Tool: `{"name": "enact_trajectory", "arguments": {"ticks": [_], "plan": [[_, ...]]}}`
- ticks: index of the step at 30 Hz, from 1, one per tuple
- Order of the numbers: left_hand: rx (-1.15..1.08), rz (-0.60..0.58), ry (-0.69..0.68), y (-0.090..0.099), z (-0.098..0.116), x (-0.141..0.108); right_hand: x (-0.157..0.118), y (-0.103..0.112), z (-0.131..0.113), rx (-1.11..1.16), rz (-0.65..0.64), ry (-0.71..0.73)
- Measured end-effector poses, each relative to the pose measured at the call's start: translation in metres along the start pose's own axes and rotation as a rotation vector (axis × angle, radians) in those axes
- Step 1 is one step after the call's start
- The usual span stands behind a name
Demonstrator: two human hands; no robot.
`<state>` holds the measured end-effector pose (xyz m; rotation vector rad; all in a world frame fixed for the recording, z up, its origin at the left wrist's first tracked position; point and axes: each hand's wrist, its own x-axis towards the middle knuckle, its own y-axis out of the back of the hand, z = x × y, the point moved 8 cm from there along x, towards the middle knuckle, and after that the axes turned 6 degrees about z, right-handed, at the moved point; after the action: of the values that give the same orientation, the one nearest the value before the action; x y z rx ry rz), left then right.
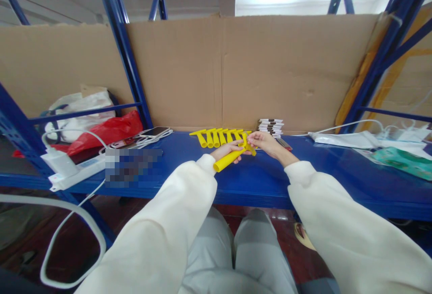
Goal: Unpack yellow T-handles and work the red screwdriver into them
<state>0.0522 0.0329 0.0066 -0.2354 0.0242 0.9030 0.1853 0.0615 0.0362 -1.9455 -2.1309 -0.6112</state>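
Note:
My left hand (pixel 227 151) is closed around a yellow T-shaped plastic handle (pixel 225 162); its hollow round grip points toward me and its crosspiece lies away from me. At that crosspiece my right hand (pixel 265 143) has its fingertips pinched together. Whether a small part sits between them I cannot make out. Just beyond my hands, several similar yellow handles (pixel 216 137) lie side by side in a row on the blue shelf. Behind my right hand stands a stack of small white packets with dark bands (pixel 270 127).
A brown cardboard panel (pixel 189 73) closes off the back of the blue shelf (pixel 249 188). To the left lie a phone (pixel 155 132), cables and a white power strip (pixel 79 172). A green packet (pixel 403 161) and white packaging (pixel 346 140) lie to the right.

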Motion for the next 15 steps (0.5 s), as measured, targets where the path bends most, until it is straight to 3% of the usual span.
{"name": "enact_trajectory", "arguments": {"ticks": [8,15], "plan": [[0.020,-0.030,-0.024,-0.0019,0.0011,-0.0009,0.0020,0.0019,-0.0016,-0.063,0.050,0.064],[0.046,0.013,-0.023,-0.0025,0.0017,-0.0024,0.0021,0.0022,-0.0040,-0.106,0.059,0.085]]}}
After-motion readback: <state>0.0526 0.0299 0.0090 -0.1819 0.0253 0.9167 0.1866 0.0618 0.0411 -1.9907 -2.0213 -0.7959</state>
